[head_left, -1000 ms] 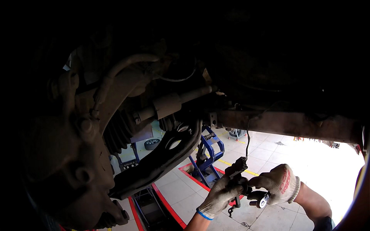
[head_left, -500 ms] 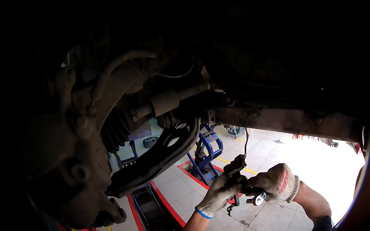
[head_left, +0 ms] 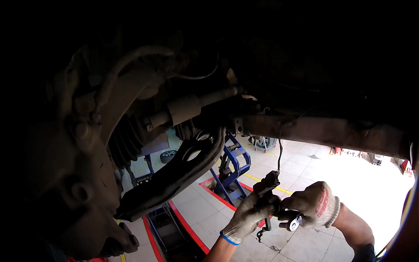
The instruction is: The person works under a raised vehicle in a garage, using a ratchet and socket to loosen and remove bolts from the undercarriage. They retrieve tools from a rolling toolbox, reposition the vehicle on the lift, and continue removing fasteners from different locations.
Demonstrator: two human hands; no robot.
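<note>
the gloved left hand [head_left: 248, 218] is closed around a dark connector-like part [head_left: 269, 180], which is located below a rusty crossmember [head_left: 323, 133] and well above the tiled floor [head_left: 290, 249]. a thin black cable [head_left: 279, 153] runs from the top of this part up to the crossmember. a narrow dark bracket [head_left: 267, 224] hangs below the left hand; its upper attachment is hidden.

the gloved right hand [head_left: 310, 205] is curled around a ratchet wrench [head_left: 294, 222], with the round chrome head exposed under the fingers and a short socket [head_left: 284, 225] facing left. the handle is covered by the palm. the fingers of both hands meet at the part; whether the right fingertips also pinch it cannot be told.

the black lower control arm [head_left: 183, 181] lies to the left, apart from the hands.

caution: the following faults are judged possible. if the part is drawn downward, the cable may be strained at its entry. if the left grip loosens, the part may swing on the cable. if the right fingers open to handle the part, the ratchet wrench may slip and fall to the floor, since no support is visible directly beneath it
</note>
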